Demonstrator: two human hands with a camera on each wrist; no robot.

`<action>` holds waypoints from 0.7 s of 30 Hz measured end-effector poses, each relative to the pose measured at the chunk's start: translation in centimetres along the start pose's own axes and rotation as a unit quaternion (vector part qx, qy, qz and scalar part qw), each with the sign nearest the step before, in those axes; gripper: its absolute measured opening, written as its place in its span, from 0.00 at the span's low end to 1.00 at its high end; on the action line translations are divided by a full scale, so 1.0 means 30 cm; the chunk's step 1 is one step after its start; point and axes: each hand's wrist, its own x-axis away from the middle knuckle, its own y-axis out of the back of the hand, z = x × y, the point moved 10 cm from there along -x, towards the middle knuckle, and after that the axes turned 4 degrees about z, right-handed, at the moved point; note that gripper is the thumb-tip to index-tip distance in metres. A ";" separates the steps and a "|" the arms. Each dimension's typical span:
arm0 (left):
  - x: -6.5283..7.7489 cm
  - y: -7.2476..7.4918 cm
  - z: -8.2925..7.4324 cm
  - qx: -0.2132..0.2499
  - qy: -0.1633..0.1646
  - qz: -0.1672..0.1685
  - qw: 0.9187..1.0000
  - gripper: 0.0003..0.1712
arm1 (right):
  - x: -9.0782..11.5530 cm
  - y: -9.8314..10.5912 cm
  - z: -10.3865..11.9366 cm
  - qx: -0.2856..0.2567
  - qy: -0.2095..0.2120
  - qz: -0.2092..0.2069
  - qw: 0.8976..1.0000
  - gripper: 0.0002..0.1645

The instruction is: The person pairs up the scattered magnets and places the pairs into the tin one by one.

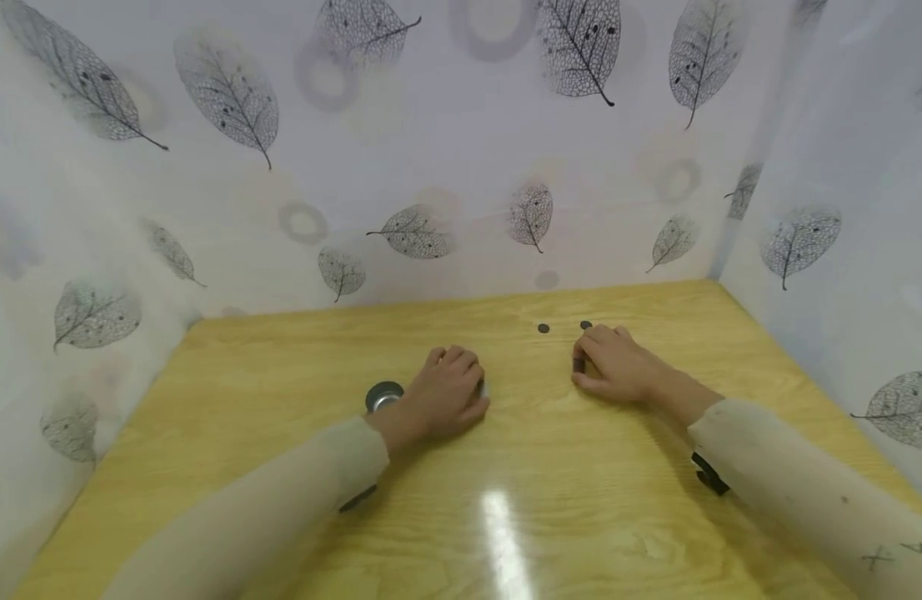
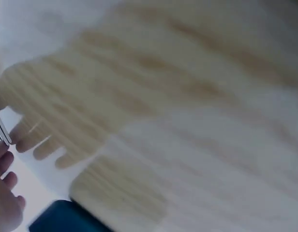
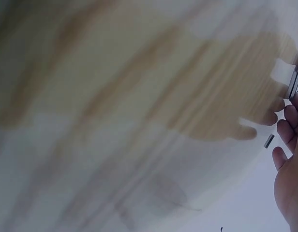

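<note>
Near the middle of the table, my left hand (image 1: 444,396) pinches a small thin piece with a bright edge, mostly hidden by the fingers in the head view. In the left wrist view it shows as a narrow silver-and-dark strip (image 2: 2,129). To the right, my right hand (image 1: 618,364) grips a small dark piece (image 1: 578,365) between thumb and fingers. The right wrist view shows this piece with dark and silvery bands (image 3: 295,83); its kind is unclear. One flat dark disc (image 1: 585,325) lies just beyond the right fingers, and a second dark disc (image 1: 543,328) lies left of it.
Beside the left wrist is a round dark-rimmed object (image 1: 383,390) with a silvery centre, partly covered by that wrist. Leaf-patterned curtains (image 1: 446,167) enclose the wood-grain table (image 1: 281,358) at the back and both sides. Light glares on its front part.
</note>
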 end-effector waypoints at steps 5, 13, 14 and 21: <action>-0.004 0.005 0.005 0.033 0.026 0.004 0.999 0.25 | -0.016 0.002 0.017 -0.009 -0.001 0.004 1.000 0.11; -0.006 0.014 -0.001 0.023 0.031 -0.003 0.999 0.23 | -0.030 -0.009 0.031 -0.008 0.000 0.003 1.000 0.12; -0.007 0.017 -0.002 0.020 0.029 -0.005 0.999 0.22 | -0.033 -0.008 0.032 -0.007 0.000 0.002 1.000 0.12; -0.013 0.019 -0.005 0.008 0.027 -0.011 1.000 0.22 | -0.058 -0.013 0.041 0.002 -0.001 0.007 1.000 0.14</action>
